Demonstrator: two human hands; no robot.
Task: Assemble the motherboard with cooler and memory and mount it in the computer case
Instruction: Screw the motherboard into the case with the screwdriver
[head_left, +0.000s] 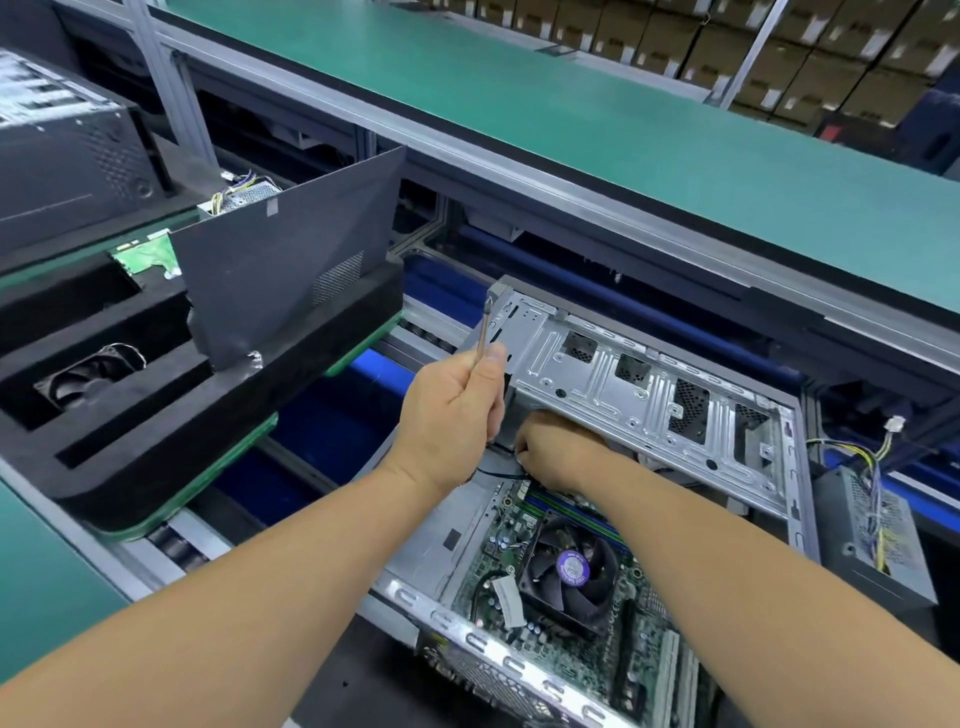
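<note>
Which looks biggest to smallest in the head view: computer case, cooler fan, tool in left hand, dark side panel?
As they look in this view:
1. computer case
2. dark side panel, nearly as broad but farther away, so true order is unsure
3. cooler fan
4. tool, slim, in the left hand

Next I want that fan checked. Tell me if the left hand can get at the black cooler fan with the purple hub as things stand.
Probably yes: the black cooler fan with the purple hub lies uncovered in the open case, but the left hand holds a thin metal tool.
</note>
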